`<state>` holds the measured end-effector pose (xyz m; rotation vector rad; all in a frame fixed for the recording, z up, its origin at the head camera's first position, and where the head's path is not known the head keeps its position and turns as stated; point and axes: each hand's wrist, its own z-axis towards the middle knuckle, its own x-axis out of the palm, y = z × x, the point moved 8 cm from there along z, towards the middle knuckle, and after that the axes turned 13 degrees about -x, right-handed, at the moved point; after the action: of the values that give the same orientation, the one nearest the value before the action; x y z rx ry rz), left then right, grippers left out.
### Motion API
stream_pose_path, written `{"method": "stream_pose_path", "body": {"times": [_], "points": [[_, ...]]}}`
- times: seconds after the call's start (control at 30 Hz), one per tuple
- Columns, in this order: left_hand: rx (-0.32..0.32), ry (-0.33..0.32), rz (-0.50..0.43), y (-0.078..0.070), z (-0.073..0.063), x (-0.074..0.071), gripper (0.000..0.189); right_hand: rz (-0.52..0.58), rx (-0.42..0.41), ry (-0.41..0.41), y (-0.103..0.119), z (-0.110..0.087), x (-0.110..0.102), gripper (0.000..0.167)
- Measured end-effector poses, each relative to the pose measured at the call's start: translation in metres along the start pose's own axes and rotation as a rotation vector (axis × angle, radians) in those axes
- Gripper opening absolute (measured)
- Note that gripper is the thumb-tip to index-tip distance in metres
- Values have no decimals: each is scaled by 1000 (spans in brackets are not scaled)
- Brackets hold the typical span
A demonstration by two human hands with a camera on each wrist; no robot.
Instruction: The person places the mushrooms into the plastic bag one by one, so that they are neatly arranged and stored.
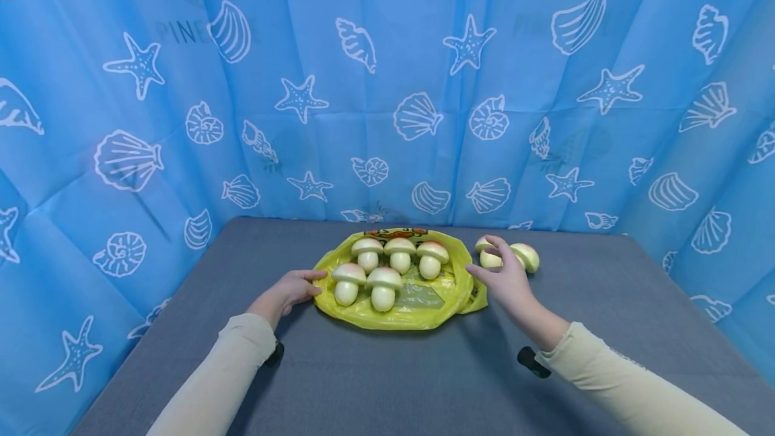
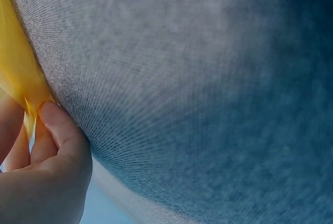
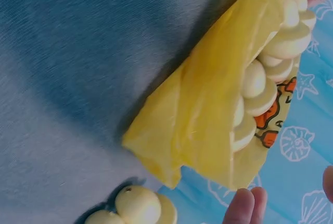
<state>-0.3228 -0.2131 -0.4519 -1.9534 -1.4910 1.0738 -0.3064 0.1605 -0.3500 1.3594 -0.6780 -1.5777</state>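
A yellow plastic bag (image 1: pixel 418 320) lies on the table with its mouth spread wide, and several toy mushrooms (image 1: pixel 383 298) with pale caps and stems sit inside it. My left hand (image 1: pixel 289 291) is at the bag's left rim. In the left wrist view, its thumb and fingers pinch a gathered edge of the yellow plastic (image 2: pixel 18 60). My right hand (image 1: pixel 511 281) hovers by the bag's right rim with thumb and fingers spread apart, holding nothing. Loose mushrooms (image 1: pixel 527 258) lie on the table just behind it, partly hidden by the fingers.
The grey cloth-covered table (image 1: pixel 387 382) extends around the bag. A blue curtain (image 1: pixel 387 120) printed with white shells and starfish hangs behind the table and along its sides. A dark wrist-worn device (image 1: pixel 534 362) shows under the right cuff.
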Motion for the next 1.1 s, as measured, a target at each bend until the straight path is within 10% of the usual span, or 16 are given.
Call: {"method": "stream_pose_path", "body": {"times": [1.1], "points": [[-19,-16,-7,0,1,-1,46,-215,-34,-45,-47,9,-39,86]]}}
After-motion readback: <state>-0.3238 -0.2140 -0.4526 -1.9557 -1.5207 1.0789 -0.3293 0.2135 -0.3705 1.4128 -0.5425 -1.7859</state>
